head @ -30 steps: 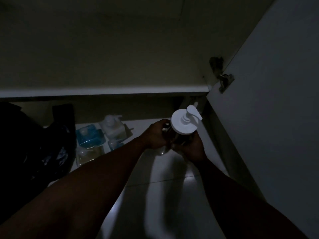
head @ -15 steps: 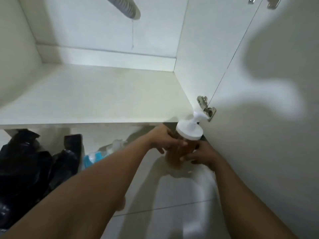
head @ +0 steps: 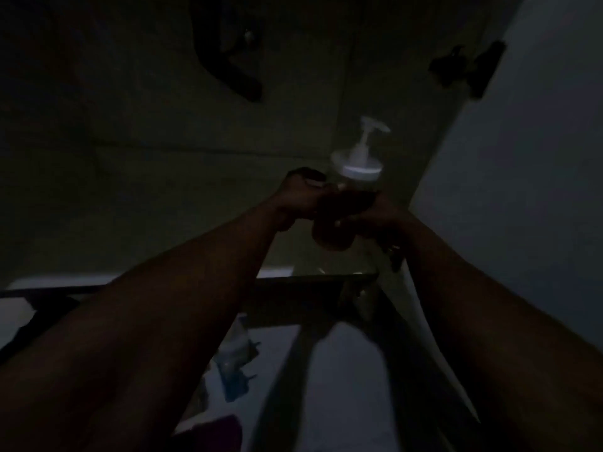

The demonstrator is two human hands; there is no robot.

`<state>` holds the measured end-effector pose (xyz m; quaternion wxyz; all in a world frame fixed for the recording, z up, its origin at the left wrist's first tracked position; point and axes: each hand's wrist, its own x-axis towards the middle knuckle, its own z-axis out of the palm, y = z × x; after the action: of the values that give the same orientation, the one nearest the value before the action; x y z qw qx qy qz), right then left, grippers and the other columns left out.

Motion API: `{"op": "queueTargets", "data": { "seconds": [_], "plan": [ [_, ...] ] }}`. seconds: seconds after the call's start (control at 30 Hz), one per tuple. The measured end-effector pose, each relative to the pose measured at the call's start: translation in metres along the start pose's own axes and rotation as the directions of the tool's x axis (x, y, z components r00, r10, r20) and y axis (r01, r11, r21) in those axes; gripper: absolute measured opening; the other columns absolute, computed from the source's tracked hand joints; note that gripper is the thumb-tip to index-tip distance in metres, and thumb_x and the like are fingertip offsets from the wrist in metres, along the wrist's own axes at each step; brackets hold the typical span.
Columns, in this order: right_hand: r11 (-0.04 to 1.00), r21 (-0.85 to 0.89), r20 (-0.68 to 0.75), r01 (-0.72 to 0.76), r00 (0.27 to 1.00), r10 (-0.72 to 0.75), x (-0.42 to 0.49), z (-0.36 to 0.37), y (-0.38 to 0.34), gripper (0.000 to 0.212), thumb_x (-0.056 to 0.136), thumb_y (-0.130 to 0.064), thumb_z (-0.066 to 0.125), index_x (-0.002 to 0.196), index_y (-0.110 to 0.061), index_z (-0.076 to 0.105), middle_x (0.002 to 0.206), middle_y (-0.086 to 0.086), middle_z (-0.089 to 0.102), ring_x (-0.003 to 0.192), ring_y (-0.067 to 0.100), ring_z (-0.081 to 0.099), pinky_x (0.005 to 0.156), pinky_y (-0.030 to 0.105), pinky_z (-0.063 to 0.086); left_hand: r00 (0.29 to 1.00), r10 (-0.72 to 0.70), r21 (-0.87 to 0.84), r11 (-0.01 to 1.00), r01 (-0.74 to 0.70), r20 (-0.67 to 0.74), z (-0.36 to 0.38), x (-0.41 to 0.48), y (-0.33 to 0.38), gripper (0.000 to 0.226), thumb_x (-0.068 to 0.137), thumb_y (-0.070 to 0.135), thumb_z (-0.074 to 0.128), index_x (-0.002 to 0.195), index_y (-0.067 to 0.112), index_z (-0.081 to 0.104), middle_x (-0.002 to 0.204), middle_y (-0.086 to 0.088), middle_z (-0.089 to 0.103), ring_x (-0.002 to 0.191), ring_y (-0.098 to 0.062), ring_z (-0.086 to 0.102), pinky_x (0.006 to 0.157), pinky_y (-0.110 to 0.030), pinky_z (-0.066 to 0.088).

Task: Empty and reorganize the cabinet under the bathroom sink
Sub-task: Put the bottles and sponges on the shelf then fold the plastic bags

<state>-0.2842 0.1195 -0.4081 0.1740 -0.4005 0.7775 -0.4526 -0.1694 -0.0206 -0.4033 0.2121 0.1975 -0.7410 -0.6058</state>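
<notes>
The view is very dark. A pump bottle [head: 332, 236] with amber liquid and a white pump top sits between both hands, raised over the cabinet shelf [head: 163, 203] near its right rear corner. My left hand [head: 298, 199] grips the bottle from the left. My right hand [head: 375, 216] grips it from the right, fingers curled round its body. The bottle stands roughly upright, its pump nozzle towards the open cabinet door [head: 522, 190].
A dark drain pipe [head: 228, 60] hangs at the top of the cabinet. A door hinge [head: 466, 66] sits at the upper right. Bluish bottles [head: 235, 363] lie on the tiled floor [head: 342, 386] below the shelf edge.
Both hands have carried the bottle up and farther into the cabinet, above the shelf. The picture has gone dark again after a bright moment.
</notes>
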Motion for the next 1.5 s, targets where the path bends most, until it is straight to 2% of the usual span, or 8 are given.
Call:
{"op": "queueTargets", "data": {
  "seconds": [0.17,0.3,0.43,0.57,0.83,1.0,1.13,1.5],
  "plan": [
    [0.967,-0.125,-0.121,-0.222,0.971,0.208,0.053,-0.002,-0.006,0.041,0.077,-0.01,0.078,0.113,0.002,0.062,0.098,0.011,0.064,0.087,0.022,0.063,0.074,0.035,0.056,0.983,0.106,-0.098,0.988,-0.121,-0.148,0.003,0.027,-0.009,0.033,0.089,0.02,0.072,0.12,0.016,0.063,0.112,-0.016,0.069,0.097,-0.028,0.069,0.09,-0.047,0.057],
    [0.982,-0.156,-0.011,-0.109,0.994,0.108,0.077,0.012,0.018,0.011,0.092,-0.018,0.062,0.097,-0.009,0.064,0.075,0.01,0.069,0.061,0.022,0.067,0.055,0.034,0.057,0.987,0.052,-0.147,0.986,-0.074,-0.15,0.006,0.048,-0.031,0.04,0.085,0.05,0.07,0.11,0.019,0.073,0.106,-0.005,0.074,0.095,-0.019,0.07,0.093,-0.044,0.056],
    [0.967,-0.24,-0.167,-0.086,0.985,0.047,0.091,0.039,0.051,0.042,0.065,-0.03,0.082,0.106,-0.022,0.071,0.1,-0.002,0.072,0.094,0.017,0.067,0.082,0.036,0.057,0.98,-0.069,-0.163,0.986,0.039,-0.185,0.01,0.073,-0.049,0.051,0.079,0.068,0.063,0.088,0.02,0.076,0.093,0.002,0.075,0.095,-0.021,0.07,0.089,-0.039,0.057],
    [0.891,-0.433,-0.158,-0.136,0.985,0.074,0.129,0.052,0.073,0.041,0.098,-0.024,0.053,0.137,-0.011,0.049,0.14,0.01,0.051,0.129,0.027,0.048,0.104,0.032,0.037,0.969,-0.113,-0.223,0.973,0.063,-0.221,0.016,0.106,-0.056,0.025,0.087,0.044,0.071,0.077,0.021,0.069,0.083,0.002,0.069,0.082,-0.015,0.067,0.085,-0.039,0.058],
    [0.985,-0.172,-0.397,0.014,0.914,-0.082,0.159,0.058,0.104,0.07,0.095,-0.03,0.059,0.151,-0.007,0.024,0.149,0.012,0.041,0.134,0.027,0.042,0.101,0.024,0.03,0.967,-0.138,-0.264,0.961,0.078,-0.215,0.009,0.17,-0.072,0.035,0.086,0.046,0.072,0.107,0.018,0.071,0.109,-0.004,0.07,0.088,-0.018,0.068,0.085,-0.04,0.059],
    [0.958,-0.187,-0.545,0.217,0.789,-0.285,0.168,0.06,0.084,0.062,0.095,-0.02,0.053,0.151,-0.021,0.026,0.154,0.003,0.032,0.132,0.013,0.037,0.105,0.023,0.031,0.806,0.4,0.192,0.917,-0.351,-0.437,0.008,0.197,-0.088,0.026,0.086,0.032,0.073,0.108,0.02,0.066,0.109,0.002,0.063,0.095,-0.015,0.064,0.074,-0.031,0.057],
    [0.956,-0.172,-0.49,0.239,0.821,-0.293,0.177,0.055,0.088,0.062,0.09,-0.033,0.059,0.146,-0.014,0.039,0.153,0.006,0.033,0.133,0.019,0.042,0.108,0.036,0.039,0.696,0.661,0.429,0.735,-0.525,-0.28,0.006,0.197,-0.094,0.022,0.091,0.024,0.06,0.1,0.007,0.071,0.104,0.001,0.065,0.092,-0.011,0.063,0.08,-0.023,0.053],
    [0.805,-0.573,-0.53,0.157,0.678,-0.509,0.241,0.044,0.085,0.033,0.084,-0.01,0.066,0.117,-0.01,0.061,0.115,0.006,0.062,0.094,0.027,0.065,0.072,0.04,0.057,0.913,0.408,0.783,0.566,-0.258,0.006,-0.016,0.232,-0.07,0.056,0.089,0.014,0.05,0.143,0.03,0.046,0.153,0.013,0.04,0.133,-0.019,0.047,0.099,-0.038,0.044]
  ]
}}
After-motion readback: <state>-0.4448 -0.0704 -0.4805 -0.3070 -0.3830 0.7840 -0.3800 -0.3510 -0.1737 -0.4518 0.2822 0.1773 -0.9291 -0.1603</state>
